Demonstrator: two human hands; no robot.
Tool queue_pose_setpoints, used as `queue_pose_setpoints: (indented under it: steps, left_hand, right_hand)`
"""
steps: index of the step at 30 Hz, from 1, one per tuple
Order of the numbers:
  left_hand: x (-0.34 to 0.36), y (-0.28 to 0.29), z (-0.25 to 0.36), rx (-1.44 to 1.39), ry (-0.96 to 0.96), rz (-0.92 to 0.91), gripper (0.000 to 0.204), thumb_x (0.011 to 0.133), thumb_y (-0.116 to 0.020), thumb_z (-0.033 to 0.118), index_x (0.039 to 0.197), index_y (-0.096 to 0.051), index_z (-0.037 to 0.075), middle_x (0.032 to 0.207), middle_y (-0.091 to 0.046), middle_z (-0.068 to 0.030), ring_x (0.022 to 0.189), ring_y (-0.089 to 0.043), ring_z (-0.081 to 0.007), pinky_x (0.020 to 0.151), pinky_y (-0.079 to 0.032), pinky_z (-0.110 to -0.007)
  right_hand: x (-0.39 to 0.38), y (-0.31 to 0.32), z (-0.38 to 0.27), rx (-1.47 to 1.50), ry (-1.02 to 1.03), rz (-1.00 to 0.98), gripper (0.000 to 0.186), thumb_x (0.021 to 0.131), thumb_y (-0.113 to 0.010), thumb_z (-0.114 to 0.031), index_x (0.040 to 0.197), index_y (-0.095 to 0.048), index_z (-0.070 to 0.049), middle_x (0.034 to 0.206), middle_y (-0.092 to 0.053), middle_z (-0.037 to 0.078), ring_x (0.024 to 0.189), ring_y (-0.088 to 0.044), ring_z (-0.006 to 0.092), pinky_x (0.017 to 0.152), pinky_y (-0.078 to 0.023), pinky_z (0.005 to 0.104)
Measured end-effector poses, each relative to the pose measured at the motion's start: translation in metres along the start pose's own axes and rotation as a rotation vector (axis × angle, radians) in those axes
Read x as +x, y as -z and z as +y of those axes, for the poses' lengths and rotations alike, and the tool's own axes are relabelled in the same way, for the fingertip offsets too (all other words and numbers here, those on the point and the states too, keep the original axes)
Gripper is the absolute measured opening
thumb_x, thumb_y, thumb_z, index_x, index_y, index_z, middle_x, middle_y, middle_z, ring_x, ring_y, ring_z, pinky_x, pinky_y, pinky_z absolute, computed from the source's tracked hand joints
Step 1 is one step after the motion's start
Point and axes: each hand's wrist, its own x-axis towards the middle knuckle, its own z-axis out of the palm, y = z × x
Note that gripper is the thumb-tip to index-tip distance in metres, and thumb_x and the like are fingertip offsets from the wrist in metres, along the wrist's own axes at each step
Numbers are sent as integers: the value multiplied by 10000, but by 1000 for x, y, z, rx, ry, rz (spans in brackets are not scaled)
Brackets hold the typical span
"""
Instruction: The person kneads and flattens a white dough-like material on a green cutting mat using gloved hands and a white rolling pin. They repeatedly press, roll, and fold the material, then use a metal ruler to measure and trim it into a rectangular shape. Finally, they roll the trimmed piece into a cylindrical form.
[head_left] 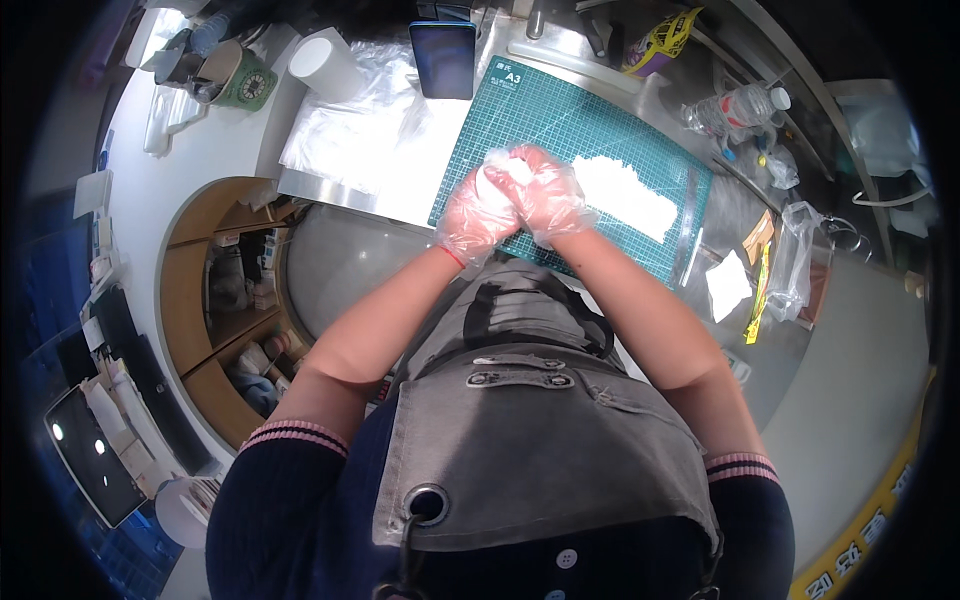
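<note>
Both my hands wear thin clear plastic gloves and meet over a green gridded cutting mat [540,110]. My left hand [478,215] is closed, its fingers pressed against the other hand. My right hand [550,195] is curled over from the right. Between their fingers shows a white lump [515,170], overexposed and mostly hidden, so its kind is unclear. Just right of my right hand, a glaring white mass with a ragged edge [628,198] lies spread on the mat.
A phone [443,62] stands behind the mat's left corner. Clear plastic sheeting [355,135] and a white cup [325,66] are at the left, a green paper cup [245,80] beyond. Rightward lie a plastic bottle [735,108], a white scrap [727,286] and a yellow strip [758,300].
</note>
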Motion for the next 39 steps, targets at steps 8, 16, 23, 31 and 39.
queue_pose_setpoints:
  steps: [8,16,23,31,39]
  left_hand:
    - [-58,63,65,-707,98,-365,734,826,-854,337,1423,-550,38,1302,-674,-106,1206,-650,-241,1048,-510,-384]
    - [-48,59,119,-750,-48,-472,727,854,-862,263,1458,-523,44,1368,-645,-76,1268,-608,-201,1101,-481,-364]
    - [-78,15,97,-1281,533,-519,675,912,-756,125,1505,-447,35,1399,-595,-104,1274,-612,-228,1080,-524,-375]
    - [-77,-1,64,-1180,707,-461,478,949,-699,156,1332,-588,-108,1270,-685,-149,1148,-678,-229,1022,-539,-366]
    - [-67,-3,61,-1225,653,-414,458,970,-688,205,1305,-613,-99,1245,-698,-144,1115,-684,-209,1003,-542,-353]
  right_hand:
    - [-67,80,-55,93,264,-151,419,890,-783,-336,1194,-668,-71,1089,-721,128,996,-713,302,903,-562,401]
    - [-96,107,-80,-68,601,228,341,765,-847,-223,976,-646,-45,962,-656,127,885,-666,332,775,-546,425]
    - [-87,85,-45,40,560,76,196,812,-788,-201,771,-631,-90,712,-582,76,635,-587,278,580,-491,393]
    - [-76,69,-29,394,255,-145,373,916,-765,-200,622,-561,-93,559,-520,17,516,-477,147,505,-434,327]
    - [-59,65,-24,224,387,14,367,931,-734,-206,604,-598,-109,553,-570,48,496,-529,195,502,-442,348]
